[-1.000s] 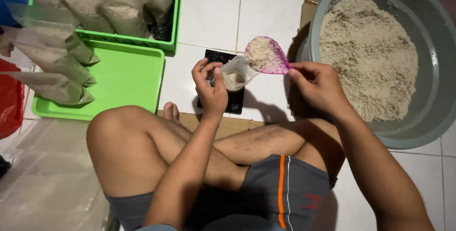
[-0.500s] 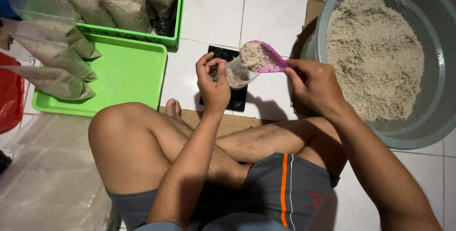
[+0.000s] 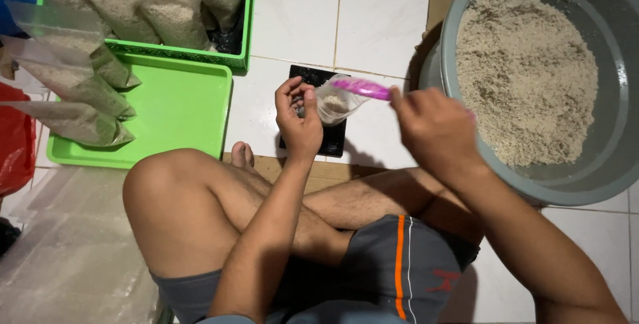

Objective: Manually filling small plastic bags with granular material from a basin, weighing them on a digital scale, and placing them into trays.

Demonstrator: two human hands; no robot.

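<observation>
scale (image 3: pixel 313 114) on floor | basin (image 3: pixel 532 177) right | tray (image 3: pixel 173 107) left

Home floor packing spot w/ white tiles (image 3: pixel 293 27), green trays (image 3: pixel 176 107), grain basin (image 3: pixel 619 104), filled bags (image 3: pixel 80 87)

light: I see bright, even overhead light | shadows: soft, under the right hand (image 3: pixel 436 131) on the white floor tiles (image 3: pixel 383 24) | blur: slight on pink scoop (image 3: pixel 363 87) | glare: mild on tiles

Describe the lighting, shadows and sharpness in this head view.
Head view: even, soft indoor light; white floor tiles bright without harsh glare; dark shadow beside the grey basin; the pink scoop and right hand slightly motion-blurred; left hand sharper; frame corners darken.
</observation>
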